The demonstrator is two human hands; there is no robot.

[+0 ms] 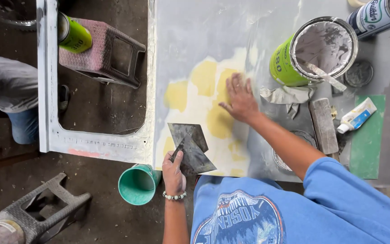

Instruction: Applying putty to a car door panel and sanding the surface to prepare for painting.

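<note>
Nearest the person, the left hand (173,174) pinches two thin metal spreader blades (190,147) by their lower corner, thumb on top, the sheets fanned out flat over the near edge of the grey panel (190,36). They look light, stiff and springy, with sharp straight edges; the corner grip suits them, though smooth metal could slip if filler gets on it. Just left of that hand, below the panel's edge, stands a green plastic cup (137,184), close enough to be knocked.

Further out, the right hand (240,100) lies spread, palm down and fingers splayed, on the yellow filler patches (213,104), holding nothing. The patches seem matt and hard, not wet.

To the right the desk is crowded: a sanding block (324,125), a crumpled rag (287,96), a small tube (356,115) on a green sheet (369,144), and beyond them an open green tin (314,52) with a stir stick (326,76) inside. The tin looks heavy and tippable.

Open room lies over the far, bare part of the panel. On the left the panel has a large cut-out opening (100,81), an edge to mind.
</note>
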